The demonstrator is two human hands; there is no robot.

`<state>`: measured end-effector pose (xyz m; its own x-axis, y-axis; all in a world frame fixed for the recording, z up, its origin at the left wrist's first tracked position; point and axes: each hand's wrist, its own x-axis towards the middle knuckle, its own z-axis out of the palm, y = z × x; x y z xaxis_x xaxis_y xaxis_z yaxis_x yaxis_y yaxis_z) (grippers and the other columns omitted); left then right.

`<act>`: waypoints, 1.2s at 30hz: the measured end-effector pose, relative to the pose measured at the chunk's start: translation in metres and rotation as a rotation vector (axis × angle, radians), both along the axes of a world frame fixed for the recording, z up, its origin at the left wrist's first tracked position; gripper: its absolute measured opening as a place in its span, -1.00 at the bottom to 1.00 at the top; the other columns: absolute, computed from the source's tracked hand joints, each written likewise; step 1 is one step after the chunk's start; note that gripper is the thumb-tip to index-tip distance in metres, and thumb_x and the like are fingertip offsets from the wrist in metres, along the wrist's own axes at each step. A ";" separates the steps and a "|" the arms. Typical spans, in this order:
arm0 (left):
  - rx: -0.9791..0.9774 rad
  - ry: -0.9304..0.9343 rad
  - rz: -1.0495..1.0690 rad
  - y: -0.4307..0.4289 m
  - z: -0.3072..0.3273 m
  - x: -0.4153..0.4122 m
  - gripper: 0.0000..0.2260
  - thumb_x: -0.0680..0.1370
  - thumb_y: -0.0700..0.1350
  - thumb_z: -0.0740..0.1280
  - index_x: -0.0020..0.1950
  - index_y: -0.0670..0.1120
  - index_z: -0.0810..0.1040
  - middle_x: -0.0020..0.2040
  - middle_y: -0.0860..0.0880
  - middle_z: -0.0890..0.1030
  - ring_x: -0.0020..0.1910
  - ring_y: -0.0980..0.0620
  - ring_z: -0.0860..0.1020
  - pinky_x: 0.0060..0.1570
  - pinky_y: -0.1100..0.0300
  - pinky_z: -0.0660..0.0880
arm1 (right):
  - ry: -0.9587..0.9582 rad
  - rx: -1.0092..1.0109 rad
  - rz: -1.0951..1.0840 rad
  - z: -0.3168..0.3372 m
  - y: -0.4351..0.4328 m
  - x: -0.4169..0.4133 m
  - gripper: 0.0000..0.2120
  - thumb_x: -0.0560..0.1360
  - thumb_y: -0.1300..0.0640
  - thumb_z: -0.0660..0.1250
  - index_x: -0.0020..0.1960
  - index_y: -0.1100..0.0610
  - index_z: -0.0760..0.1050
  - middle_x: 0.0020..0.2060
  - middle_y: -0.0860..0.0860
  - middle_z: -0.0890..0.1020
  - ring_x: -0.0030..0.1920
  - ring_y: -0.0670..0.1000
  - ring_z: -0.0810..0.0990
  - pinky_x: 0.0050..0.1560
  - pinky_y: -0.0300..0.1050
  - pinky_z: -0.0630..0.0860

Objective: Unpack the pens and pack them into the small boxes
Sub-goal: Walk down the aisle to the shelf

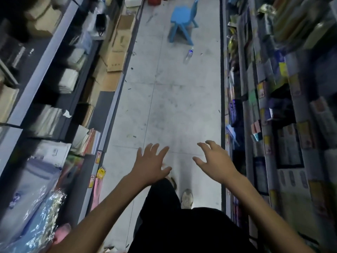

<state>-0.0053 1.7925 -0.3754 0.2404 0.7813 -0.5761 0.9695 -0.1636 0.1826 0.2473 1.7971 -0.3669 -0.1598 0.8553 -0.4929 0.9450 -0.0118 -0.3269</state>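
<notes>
I am standing in a narrow shop aisle and looking down at the grey floor (164, 99). My left hand (151, 164) is stretched out in front of me with its fingers spread, holding nothing. My right hand (215, 161) is held out beside it, fingers spread and slightly bent, also holding nothing. I cannot pick out any pens or small boxes for them; the shelves are blurred. My dark trousers and shoes (187, 198) show below the hands.
Shelving (102, 128) with stacked paper, books and cardboard boxes (118, 44) lines the left side. Shelves (264, 115) packed with coloured stationery packs line the right. A blue plastic chair (182, 22) stands far down the aisle, with a plastic bottle (188, 55) lying on the floor before it.
</notes>
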 end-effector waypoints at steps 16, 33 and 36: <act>0.000 -0.043 0.071 0.407 -0.011 -0.045 -0.35 0.67 0.20 0.15 0.68 0.06 -0.02 0.64 -0.16 0.16 0.61 -0.15 0.14 0.56 -0.21 0.03 | -0.137 0.050 0.073 0.022 0.385 -0.040 -0.34 0.62 -0.23 0.24 0.62 0.03 0.20 0.59 0.18 0.23 0.59 0.19 0.19 0.57 0.08 0.13; -0.030 -0.067 0.081 0.777 -0.021 -0.047 -0.41 0.67 0.15 0.18 0.67 0.08 0.08 0.59 -0.08 0.28 0.52 -0.14 0.30 0.48 -0.07 0.26 | -0.074 -0.029 -0.091 -0.024 0.761 -0.024 -0.32 0.61 -0.27 0.23 0.62 0.03 0.21 0.59 0.19 0.26 0.59 0.17 0.22 0.56 0.06 0.22; 0.017 -0.013 0.044 0.857 -0.016 -0.040 -0.41 0.66 0.14 0.18 0.66 0.07 0.10 0.58 -0.11 0.29 0.52 -0.14 0.31 0.49 -0.11 0.24 | -0.082 -0.004 -0.052 -0.022 0.842 -0.022 -0.32 0.61 -0.25 0.24 0.61 0.06 0.24 0.56 0.21 0.28 0.57 0.19 0.26 0.53 0.07 0.23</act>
<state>-0.0456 2.6496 -0.3918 0.2128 0.8009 -0.5598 0.9734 -0.1238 0.1929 0.2258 2.6394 -0.3892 -0.0737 0.8595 -0.5058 0.9668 -0.0629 -0.2478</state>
